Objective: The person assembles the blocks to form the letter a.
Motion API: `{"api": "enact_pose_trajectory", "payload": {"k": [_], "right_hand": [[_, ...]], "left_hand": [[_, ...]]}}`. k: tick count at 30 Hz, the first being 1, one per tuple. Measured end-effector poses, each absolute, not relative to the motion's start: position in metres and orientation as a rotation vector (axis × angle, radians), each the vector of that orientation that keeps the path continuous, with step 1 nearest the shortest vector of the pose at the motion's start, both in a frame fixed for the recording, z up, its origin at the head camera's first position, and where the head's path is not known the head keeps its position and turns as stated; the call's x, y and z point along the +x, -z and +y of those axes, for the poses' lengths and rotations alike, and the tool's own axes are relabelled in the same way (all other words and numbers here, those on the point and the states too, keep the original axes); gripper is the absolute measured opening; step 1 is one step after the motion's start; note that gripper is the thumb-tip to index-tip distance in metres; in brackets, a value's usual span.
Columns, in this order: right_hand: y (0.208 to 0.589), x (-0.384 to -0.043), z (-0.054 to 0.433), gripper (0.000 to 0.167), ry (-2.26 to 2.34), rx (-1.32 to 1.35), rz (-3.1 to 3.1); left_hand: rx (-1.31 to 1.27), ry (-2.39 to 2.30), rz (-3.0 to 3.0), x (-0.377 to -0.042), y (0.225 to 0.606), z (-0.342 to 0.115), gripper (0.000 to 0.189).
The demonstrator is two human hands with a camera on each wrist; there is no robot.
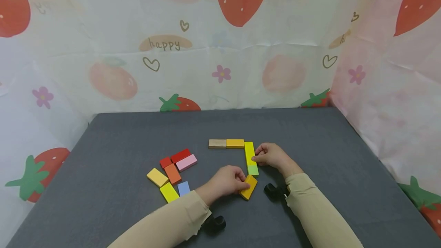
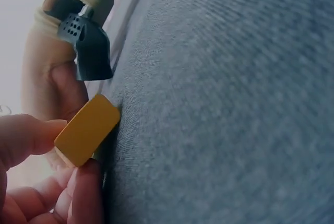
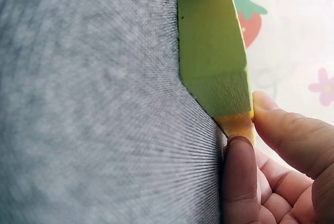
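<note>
My left hand (image 1: 224, 181) pinches an orange-yellow wooden block (image 1: 249, 187) between thumb and fingers; the block (image 2: 88, 130) sits tilted just over or on the cloth, close to the near end of a green block (image 1: 253, 170). That green block (image 3: 211, 36) adjoins a long yellow block (image 1: 249, 152), and both form one line. Thumb and finger of my right hand (image 1: 272, 156) pinch the yellow block at its right side. From its far end a row runs left: another orange-yellow block (image 1: 235, 144), then a plain wood block (image 1: 217, 144).
Loose blocks lie left of my left hand: red (image 1: 180, 155), pink (image 1: 186, 162), orange (image 1: 173, 173), pale yellow (image 1: 157, 177), bright yellow (image 1: 169, 192) and blue (image 1: 184, 188). My left sleeve partly covers some. Grey cloth (image 1: 138, 133) covers the table; printed curtains (image 1: 220, 95) enclose it.
</note>
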State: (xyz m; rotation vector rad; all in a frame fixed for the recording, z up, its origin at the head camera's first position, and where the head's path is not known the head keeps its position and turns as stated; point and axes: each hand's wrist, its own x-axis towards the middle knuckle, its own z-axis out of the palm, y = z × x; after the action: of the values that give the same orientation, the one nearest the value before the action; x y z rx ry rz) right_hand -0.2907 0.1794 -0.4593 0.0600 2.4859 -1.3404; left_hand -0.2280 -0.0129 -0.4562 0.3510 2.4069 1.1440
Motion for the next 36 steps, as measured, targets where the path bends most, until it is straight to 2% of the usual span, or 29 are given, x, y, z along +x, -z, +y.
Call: {"api": "enact_pose_trajectory", "payload": {"k": [36], "right_hand": [[0.459, -0.291, 0.179, 0.024, 1.345, 0.076, 2.473]], "left_hand": [[0.228, -1.186, 2.244, -0.218, 0.453, 0.006, 0.022]]}}
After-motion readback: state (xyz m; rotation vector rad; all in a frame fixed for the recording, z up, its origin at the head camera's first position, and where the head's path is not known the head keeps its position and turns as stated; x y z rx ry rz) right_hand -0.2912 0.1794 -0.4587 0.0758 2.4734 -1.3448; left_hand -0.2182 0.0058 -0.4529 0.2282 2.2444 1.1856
